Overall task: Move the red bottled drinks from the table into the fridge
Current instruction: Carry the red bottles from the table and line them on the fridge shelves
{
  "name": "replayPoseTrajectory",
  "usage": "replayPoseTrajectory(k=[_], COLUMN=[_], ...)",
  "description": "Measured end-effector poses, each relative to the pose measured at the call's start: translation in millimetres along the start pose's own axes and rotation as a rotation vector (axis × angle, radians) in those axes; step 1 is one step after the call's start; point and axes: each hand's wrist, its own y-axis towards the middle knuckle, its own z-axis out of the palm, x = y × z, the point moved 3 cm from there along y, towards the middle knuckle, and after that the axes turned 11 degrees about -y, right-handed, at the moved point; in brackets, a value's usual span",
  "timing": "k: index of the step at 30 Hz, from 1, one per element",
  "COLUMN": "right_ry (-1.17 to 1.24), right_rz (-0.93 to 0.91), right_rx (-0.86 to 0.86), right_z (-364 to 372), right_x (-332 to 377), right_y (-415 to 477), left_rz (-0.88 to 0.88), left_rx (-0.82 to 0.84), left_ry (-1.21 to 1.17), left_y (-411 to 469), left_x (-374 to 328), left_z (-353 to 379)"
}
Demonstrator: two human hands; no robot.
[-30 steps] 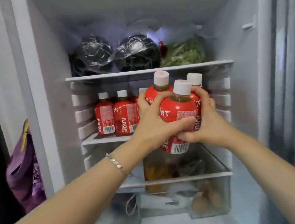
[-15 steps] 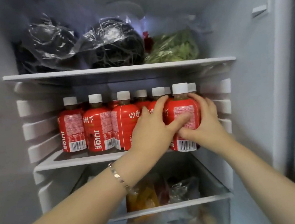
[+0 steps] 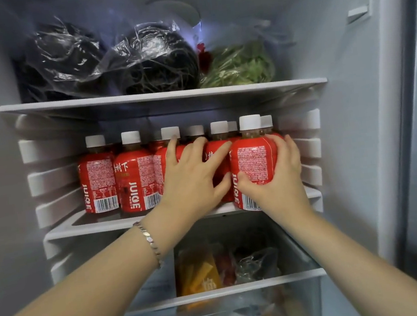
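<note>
Several red juice bottles with white caps stand in rows on the fridge's middle shelf, such as the leftmost bottle and its neighbour. My right hand grips the front right bottle, thumb on its label and fingers round its right side; the bottle stands at the shelf's front edge. My left hand lies spread with straight fingers against the middle bottles, touching their fronts. Bottles in the back row show only their caps.
The upper shelf holds two dark plastic-wrapped bundles and bagged greens. Below is a clear drawer with orange and red packets. Ribbed side walls flank the bottles; a grey door frame rises at right.
Both hands carried three bottles into the fridge and set them on the middle shelf. My left hand has let go and spread flat; my right hand still grips the front right bottle.
</note>
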Motion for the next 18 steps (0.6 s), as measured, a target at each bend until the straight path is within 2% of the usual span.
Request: replayPoseTrajectory(k=[6,11,18], right_ry=[0.017,0.026,0.141], right_rz=[-0.011,-0.011,-0.018], right_rx=[-0.002,0.003,0.018], right_z=[1.1,-1.6,-2.3], right_x=[-1.2,-1.6,2.2], right_y=[0.8,0.8,-7.2], left_rz=[0.007,0.003,-0.024], left_rx=[-0.003,0.087,-0.001], left_ry=[0.019,0.036,0.013], left_y=[5.4,8.6,-0.4], left_x=[-0.6,-0.7,13.5], left_z=[-0.8,-6.7,-9.7])
